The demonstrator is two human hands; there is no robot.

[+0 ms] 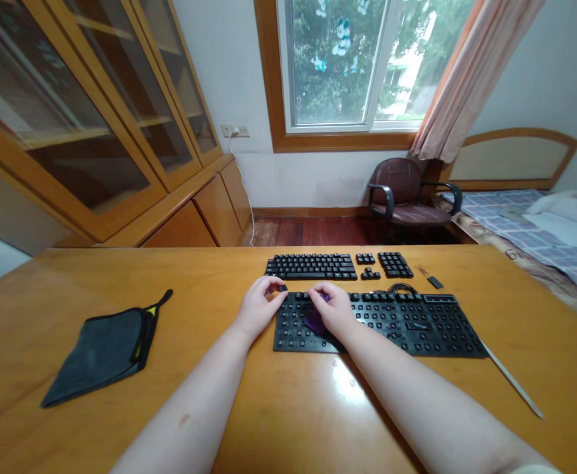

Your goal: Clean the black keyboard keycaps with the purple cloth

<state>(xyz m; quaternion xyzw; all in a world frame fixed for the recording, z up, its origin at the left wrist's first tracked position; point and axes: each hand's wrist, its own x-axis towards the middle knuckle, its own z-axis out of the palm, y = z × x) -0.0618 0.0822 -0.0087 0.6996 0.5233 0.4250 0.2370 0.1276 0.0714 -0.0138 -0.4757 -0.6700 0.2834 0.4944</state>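
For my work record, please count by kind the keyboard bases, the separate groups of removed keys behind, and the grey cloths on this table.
Keyboard base: 1
Groups of removed keys: 4
Grey cloth: 1
Total: 6

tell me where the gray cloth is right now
In the head view, the gray cloth lies on the left part of the wooden table, left of the person's left hand.

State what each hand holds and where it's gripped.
Right hand: purple material, by its upper part. Left hand: small black piece at the fingertips; can't tell which part is gripped.
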